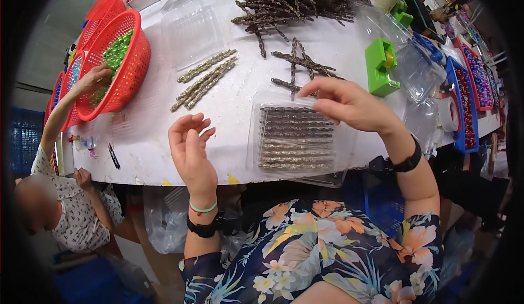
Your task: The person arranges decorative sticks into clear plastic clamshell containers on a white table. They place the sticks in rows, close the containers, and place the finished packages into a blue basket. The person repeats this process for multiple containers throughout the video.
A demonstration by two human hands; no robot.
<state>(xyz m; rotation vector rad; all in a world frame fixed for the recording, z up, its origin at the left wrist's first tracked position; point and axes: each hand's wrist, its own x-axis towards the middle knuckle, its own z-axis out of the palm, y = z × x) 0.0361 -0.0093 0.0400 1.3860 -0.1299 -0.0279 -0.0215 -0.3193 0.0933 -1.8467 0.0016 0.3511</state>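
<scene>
My left hand (192,154) is raised over the front of the table, its fingers loosely bent and apart, with nothing in them. Just beyond it lie several gold twisted glitter sticks (204,85). My right hand (352,104) hovers above the far right corner of a clear plastic box (254,140), fingers stretched forward and empty. Inside the box, dark brown twisted sticks (289,119) fill the far rows and gold sticks (295,159) the near rows. Beyond my right fingertips, a few loose dark sticks (295,63) lie crossed on the table.
A big pile of dark sticks (300,1) covers the back. Clear plastic trays (191,31) lie at the back left. A green tape dispenser (382,66) stands right. At left, a co-worker's hand (97,79) reaches into a red basket (143,52) of green beads. A pen (113,156) lies nearby.
</scene>
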